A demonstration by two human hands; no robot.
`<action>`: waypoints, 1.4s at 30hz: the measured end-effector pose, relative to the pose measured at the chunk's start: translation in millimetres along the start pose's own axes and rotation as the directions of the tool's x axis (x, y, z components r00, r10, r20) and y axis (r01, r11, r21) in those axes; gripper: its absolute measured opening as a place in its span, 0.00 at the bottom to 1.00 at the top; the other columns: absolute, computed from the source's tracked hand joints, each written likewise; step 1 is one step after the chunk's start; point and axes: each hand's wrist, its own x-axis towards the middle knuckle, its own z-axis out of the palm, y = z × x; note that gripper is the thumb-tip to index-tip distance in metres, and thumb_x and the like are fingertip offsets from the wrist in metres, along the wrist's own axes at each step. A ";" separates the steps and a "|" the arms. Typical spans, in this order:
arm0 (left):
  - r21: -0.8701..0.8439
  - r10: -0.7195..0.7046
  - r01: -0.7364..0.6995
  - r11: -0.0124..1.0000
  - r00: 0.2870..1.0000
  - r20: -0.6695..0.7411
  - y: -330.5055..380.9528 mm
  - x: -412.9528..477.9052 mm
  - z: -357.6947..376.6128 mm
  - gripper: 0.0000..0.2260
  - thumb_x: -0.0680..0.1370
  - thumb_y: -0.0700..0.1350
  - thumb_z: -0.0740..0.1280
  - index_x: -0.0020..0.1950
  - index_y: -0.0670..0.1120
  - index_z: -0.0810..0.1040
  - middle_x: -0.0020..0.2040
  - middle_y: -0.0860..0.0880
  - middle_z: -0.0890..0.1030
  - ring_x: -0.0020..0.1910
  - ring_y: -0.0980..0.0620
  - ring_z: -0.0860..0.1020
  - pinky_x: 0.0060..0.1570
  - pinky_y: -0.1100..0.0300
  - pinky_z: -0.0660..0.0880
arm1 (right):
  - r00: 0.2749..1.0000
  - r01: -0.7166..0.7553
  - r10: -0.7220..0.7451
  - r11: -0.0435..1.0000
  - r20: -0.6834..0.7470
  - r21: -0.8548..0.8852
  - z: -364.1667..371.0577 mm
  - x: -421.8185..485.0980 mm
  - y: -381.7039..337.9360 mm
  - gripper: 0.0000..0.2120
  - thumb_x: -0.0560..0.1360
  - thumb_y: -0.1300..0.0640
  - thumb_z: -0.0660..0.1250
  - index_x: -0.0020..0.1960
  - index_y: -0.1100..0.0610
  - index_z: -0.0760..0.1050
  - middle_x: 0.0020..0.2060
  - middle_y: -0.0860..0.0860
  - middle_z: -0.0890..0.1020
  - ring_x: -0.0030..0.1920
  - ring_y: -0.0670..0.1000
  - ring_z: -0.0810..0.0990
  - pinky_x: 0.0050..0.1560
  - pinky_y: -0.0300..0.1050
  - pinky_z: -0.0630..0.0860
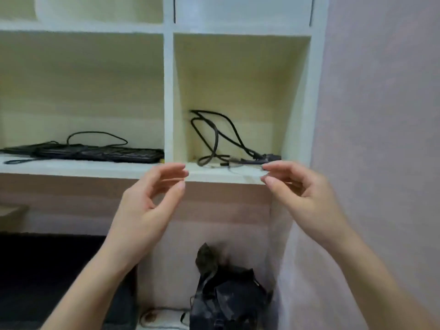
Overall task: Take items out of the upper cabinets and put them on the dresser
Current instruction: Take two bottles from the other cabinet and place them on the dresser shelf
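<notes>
A tangled black cable lies in the right compartment of the white upper cabinet, its connector end near the front edge. In the left compartment rests a black keyboard with its own looped cord. My left hand is raised just below the shelf's front edge, fingers curled and apart, holding nothing. My right hand hovers at the same height below the cable's connector, also empty, fingertips close to the shelf lip.
A pinkish wall closes the right side. Below the shelf stands a black crumpled bag on a white surface. A dark screen-like object fills the lower left.
</notes>
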 end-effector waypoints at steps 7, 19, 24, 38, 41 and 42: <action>0.078 0.271 -0.262 0.962 0.953 -0.135 61.9 107.3 -1.6 0.14 0.74 0.48 0.64 0.59 0.57 0.73 0.55 0.63 0.76 0.57 0.67 0.74 0.58 0.74 0.68 | 0.907 0.337 -0.376 0.918 -0.191 -0.209 -15.5 105.8 -75.1 0.07 0.73 0.58 0.68 0.47 0.47 0.78 0.39 0.41 0.80 0.46 0.42 0.80 0.49 0.31 0.73; 0.350 0.261 -0.183 0.919 0.946 -0.191 55.9 255.0 -38.1 0.29 0.75 0.45 0.64 0.74 0.46 0.56 0.75 0.48 0.58 0.73 0.51 0.58 0.69 0.59 0.57 | 0.876 0.335 -0.470 0.748 -0.102 -0.573 27.3 263.9 -113.8 0.23 0.74 0.53 0.64 0.68 0.54 0.68 0.67 0.51 0.72 0.69 0.50 0.65 0.70 0.46 0.63; 0.316 0.280 -0.197 0.928 0.929 -0.243 58.4 304.8 -38.4 0.31 0.74 0.50 0.64 0.74 0.47 0.56 0.75 0.46 0.60 0.73 0.49 0.60 0.71 0.55 0.58 | 0.820 0.352 -0.551 0.700 -0.157 -0.621 45.3 320.5 -143.0 0.27 0.74 0.53 0.63 0.71 0.56 0.63 0.69 0.52 0.69 0.72 0.52 0.62 0.72 0.46 0.59; 0.281 0.366 -0.292 0.914 0.894 -0.259 63.4 336.1 -31.6 0.35 0.69 0.61 0.59 0.75 0.56 0.52 0.75 0.54 0.61 0.73 0.51 0.63 0.70 0.51 0.63 | 0.822 0.385 -0.495 0.847 -0.282 -0.366 59.4 389.5 -209.3 0.21 0.73 0.60 0.57 0.64 0.47 0.69 0.58 0.48 0.75 0.68 0.48 0.69 0.76 0.53 0.41; 0.202 0.353 -0.306 0.930 0.899 -0.261 62.8 333.5 -32.1 0.33 0.67 0.62 0.59 0.72 0.60 0.59 0.71 0.53 0.69 0.69 0.51 0.69 0.67 0.48 0.68 | 0.807 0.416 -0.501 0.858 -0.313 -0.301 57.2 381.4 -217.1 0.17 0.73 0.59 0.58 0.59 0.46 0.72 0.49 0.45 0.72 0.65 0.48 0.71 0.76 0.54 0.44; 0.156 0.348 -0.318 0.935 0.907 -0.238 63.4 332.6 -34.1 0.32 0.66 0.63 0.59 0.71 0.61 0.61 0.69 0.53 0.71 0.67 0.51 0.70 0.66 0.48 0.69 | 0.807 0.418 -0.504 0.856 -0.307 -0.305 55.9 376.9 -220.1 0.17 0.73 0.58 0.59 0.59 0.46 0.72 0.48 0.45 0.72 0.64 0.48 0.72 0.75 0.54 0.45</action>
